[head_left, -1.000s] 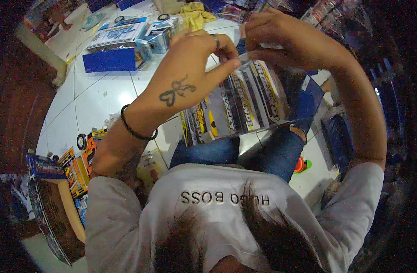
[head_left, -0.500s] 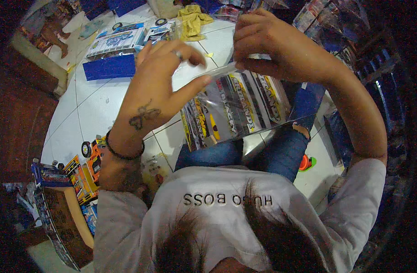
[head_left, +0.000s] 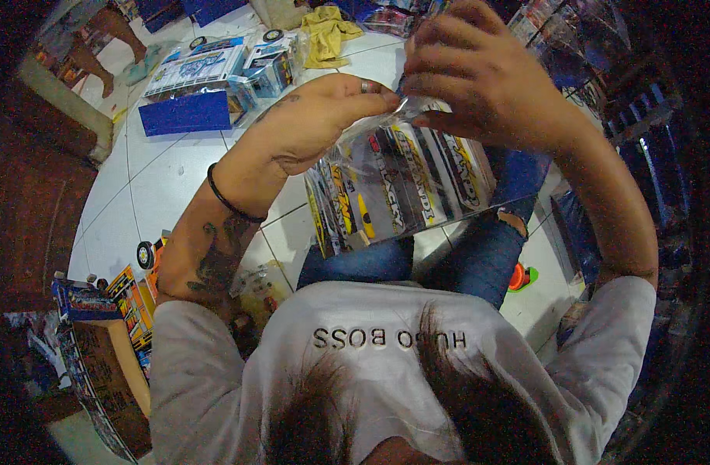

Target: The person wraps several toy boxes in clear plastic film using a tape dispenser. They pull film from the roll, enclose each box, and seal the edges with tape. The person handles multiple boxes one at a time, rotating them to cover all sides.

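Observation:
A flat-sided package (head_left: 398,186) with black, white and yellow printing rests across my lap, covered in shiny clear plastic (head_left: 404,112). At its far edge, my left hand (head_left: 332,108) pinches the crumpled plastic between thumb and fingers, the wrist bent inward. Close beside it on the right is my right hand (head_left: 479,85), fingers curled down and thumb underneath, also gripping the plastic. Its fingertips are partly hidden. Whether the plastic is a bag, a wrap or a strip of tape, I cannot tell.
On the tiled floor at the far left lies a boxed white and blue toy truck (head_left: 200,74), near a yellow cloth (head_left: 324,39). An open carton (head_left: 111,349) and an orange toy truck (head_left: 149,260) are at my left. Wrapped packages (head_left: 580,46) crowd the far right. A person's legs (head_left: 91,58) show far left.
My left hand has turned inward and moved right, closing on the plastic beside my right hand. The right hand has shifted slightly. The package stays on my lap.

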Motion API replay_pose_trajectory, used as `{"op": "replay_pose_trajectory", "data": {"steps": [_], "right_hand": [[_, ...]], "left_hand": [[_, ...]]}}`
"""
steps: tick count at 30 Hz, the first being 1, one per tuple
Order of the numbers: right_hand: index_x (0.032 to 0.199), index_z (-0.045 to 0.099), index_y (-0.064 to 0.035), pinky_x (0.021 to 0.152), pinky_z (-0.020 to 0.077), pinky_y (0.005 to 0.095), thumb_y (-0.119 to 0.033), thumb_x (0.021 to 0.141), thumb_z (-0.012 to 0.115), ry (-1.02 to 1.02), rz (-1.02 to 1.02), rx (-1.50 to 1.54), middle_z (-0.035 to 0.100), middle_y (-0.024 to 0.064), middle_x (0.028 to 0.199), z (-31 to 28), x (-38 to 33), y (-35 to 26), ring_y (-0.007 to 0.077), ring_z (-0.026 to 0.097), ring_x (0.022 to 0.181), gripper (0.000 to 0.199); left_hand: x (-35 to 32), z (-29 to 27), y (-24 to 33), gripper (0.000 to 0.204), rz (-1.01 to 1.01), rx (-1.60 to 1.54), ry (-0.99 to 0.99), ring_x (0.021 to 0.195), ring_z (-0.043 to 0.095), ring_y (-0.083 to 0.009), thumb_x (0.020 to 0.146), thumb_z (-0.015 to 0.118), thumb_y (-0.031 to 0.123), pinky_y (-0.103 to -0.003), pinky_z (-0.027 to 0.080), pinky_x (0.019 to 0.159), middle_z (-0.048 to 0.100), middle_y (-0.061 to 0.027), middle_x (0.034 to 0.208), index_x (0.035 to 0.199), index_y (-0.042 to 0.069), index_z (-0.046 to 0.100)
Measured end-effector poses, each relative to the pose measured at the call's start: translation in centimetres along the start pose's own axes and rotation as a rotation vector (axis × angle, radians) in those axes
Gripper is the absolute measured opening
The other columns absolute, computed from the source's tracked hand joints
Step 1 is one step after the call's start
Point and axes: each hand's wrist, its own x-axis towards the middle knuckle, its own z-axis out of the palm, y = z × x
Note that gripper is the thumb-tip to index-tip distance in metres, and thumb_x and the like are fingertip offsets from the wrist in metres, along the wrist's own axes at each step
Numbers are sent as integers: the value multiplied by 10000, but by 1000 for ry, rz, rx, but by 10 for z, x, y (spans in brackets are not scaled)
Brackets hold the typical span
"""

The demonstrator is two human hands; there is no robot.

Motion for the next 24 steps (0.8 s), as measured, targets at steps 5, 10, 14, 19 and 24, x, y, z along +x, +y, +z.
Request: {"op": "replay_pose_trajectory", "data": {"steps": [5,10,14,19,24], "right_hand": [[886,630,-83,877,362,452,-222,895,604,-163,-112,134,580,58,879,17,-1,16,241,511,897,142],[904,642,-37,886,357,454,-194,894,609,-416,78,360,602,79,873,-4,-7,30,273,533,900,161],[931,666,-71,873,356,432,-215,870,660,-273,215,410,622,80,926,-27,-15,23,262,547,971,156],[861,653,-79,950,356,417,-160,778,711,-221,130,233,628,50,904,11,-12,7,237,550,1013,130],[783,632,-68,914,370,414,-144,780,701,-51,46,192,596,45,786,29,-7,1,233,557,901,102]], "left_hand": [[-8,10,0,263,323,813,296,937,601,-188,898,604,281,-382,330,989,673,-81,886,978,40,674],[-17,25,1,93,501,1186,366,928,589,-201,841,661,218,-529,156,1084,640,-4,821,875,131,663],[-14,26,-8,71,559,1171,441,929,585,-182,828,680,210,-527,135,1091,636,7,817,829,139,681],[-26,24,-6,115,438,1246,447,1054,576,-184,799,732,216,-490,135,1103,650,1,938,862,137,677],[-60,14,21,163,-14,1301,356,1096,561,-212,768,748,250,-491,142,1106,637,-25,979,881,149,687]]}}
